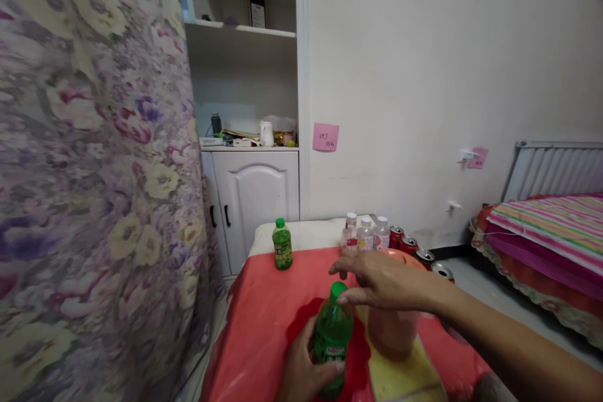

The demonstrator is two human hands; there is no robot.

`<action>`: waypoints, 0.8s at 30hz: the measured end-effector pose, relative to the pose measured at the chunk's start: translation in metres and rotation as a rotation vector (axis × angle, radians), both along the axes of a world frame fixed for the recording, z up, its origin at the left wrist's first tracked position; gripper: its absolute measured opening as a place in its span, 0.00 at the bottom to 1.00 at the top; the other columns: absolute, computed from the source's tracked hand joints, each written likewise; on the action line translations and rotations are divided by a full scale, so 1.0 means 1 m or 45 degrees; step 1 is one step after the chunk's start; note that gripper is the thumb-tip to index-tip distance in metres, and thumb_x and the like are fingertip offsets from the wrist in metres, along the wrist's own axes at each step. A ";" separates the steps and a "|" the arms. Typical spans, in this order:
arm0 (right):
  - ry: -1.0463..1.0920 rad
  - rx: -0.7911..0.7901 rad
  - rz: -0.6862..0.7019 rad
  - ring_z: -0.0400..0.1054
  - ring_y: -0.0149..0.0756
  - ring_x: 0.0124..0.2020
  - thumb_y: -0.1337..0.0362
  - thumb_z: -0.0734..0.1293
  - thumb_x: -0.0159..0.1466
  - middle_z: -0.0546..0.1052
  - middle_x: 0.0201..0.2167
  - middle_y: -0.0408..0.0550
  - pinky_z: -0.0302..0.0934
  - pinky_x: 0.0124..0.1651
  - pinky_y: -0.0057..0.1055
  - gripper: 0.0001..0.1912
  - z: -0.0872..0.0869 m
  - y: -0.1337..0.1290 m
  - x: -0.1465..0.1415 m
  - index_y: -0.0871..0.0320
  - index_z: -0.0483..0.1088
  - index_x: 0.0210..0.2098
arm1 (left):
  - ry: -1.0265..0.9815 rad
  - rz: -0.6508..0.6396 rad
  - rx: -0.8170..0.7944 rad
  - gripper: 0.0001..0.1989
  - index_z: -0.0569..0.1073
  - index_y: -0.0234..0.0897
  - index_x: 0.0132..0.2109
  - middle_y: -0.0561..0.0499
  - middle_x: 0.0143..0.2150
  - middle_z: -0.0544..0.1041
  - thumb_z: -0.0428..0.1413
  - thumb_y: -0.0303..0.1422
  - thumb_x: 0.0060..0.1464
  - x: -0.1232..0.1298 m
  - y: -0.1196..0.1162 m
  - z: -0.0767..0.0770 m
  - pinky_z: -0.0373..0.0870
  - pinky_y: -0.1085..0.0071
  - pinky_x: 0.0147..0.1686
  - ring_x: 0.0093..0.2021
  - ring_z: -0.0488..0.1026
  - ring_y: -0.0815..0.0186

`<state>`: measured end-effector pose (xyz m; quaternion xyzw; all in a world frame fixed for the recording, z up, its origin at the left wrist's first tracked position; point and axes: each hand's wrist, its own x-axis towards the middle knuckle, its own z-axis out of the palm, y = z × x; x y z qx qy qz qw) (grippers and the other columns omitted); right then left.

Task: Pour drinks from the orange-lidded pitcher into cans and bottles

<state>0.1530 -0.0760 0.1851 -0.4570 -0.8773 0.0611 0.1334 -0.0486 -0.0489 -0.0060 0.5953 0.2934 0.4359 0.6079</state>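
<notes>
My left hand (pixel 306 367) is wrapped round the body of a green plastic drink bottle (pixel 333 333), which stands nearly upright at the near middle of the table. On the bottle sits a green cap (pixel 338 290). Above and to the right of it is my right hand (pixel 377 279), fingers stretched out and apart, with the thumb at or very near the cap; whether it touches I cannot tell. Beneath the bottle lies a red dish-like item (pixel 301 319), partly hidden. Under my right forearm stands a pinkish-orange container (pixel 393 330) on a yellow cloth (pixel 407 377).
Another green bottle (pixel 282 245) stands on the red table cover (pixel 249 314), further back left. Several white-capped bottles (pixel 365 235) and several drink cans (pixel 409 245) line the back right. A floral curtain (pixel 103 138) hangs at left; a bed (pixel 551 226) is at right.
</notes>
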 end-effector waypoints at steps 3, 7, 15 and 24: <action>-0.018 -0.037 0.096 0.73 0.44 0.48 0.69 0.70 0.65 0.77 0.51 0.54 0.66 0.51 0.36 0.19 0.002 -0.001 -0.002 0.58 0.74 0.56 | 0.028 0.008 -0.009 0.36 0.74 0.36 0.54 0.46 0.46 0.83 0.69 0.34 0.34 0.000 0.000 0.000 0.74 0.65 0.44 0.44 0.78 0.54; -0.092 -0.016 -0.009 0.74 0.46 0.44 0.57 0.71 0.66 0.80 0.44 0.56 0.66 0.45 0.38 0.15 0.000 0.001 -0.005 0.60 0.77 0.48 | 0.026 0.010 0.021 0.36 0.75 0.36 0.55 0.46 0.46 0.83 0.70 0.34 0.34 0.000 0.000 0.003 0.73 0.65 0.45 0.46 0.78 0.52; -0.002 -0.040 0.052 0.73 0.44 0.48 0.67 0.71 0.65 0.78 0.50 0.55 0.66 0.50 0.37 0.19 -0.003 0.001 -0.001 0.58 0.74 0.56 | 0.047 0.033 -0.024 0.35 0.75 0.37 0.54 0.46 0.45 0.83 0.69 0.33 0.33 0.001 0.000 0.003 0.72 0.65 0.43 0.44 0.77 0.54; 0.035 -0.047 0.000 0.73 0.48 0.50 0.60 0.73 0.64 0.78 0.52 0.55 0.65 0.52 0.40 0.22 -0.006 0.004 -0.001 0.57 0.72 0.57 | 0.040 0.037 0.011 0.38 0.73 0.37 0.57 0.44 0.49 0.82 0.70 0.36 0.35 0.001 0.003 -0.003 0.72 0.63 0.47 0.48 0.77 0.50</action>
